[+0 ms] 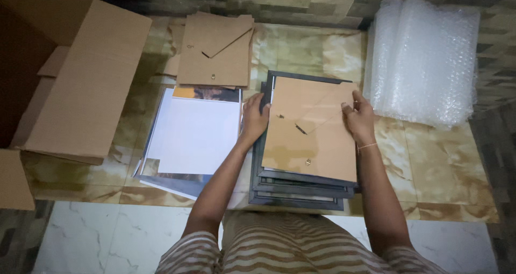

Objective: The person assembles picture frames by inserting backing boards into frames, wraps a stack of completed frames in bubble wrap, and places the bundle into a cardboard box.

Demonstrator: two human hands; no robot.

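Left hand and right hand, fingers curled, grip brown backing board edges atop stacked dark frames.

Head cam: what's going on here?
A person sits on the floor with both hands on the brown backing board atop a stack of dark picture frames. The left hand holds its left edge, the right hand its right edge. Beside it lie white sheets, more backing boards, bubble wrap and an open cardboard box.
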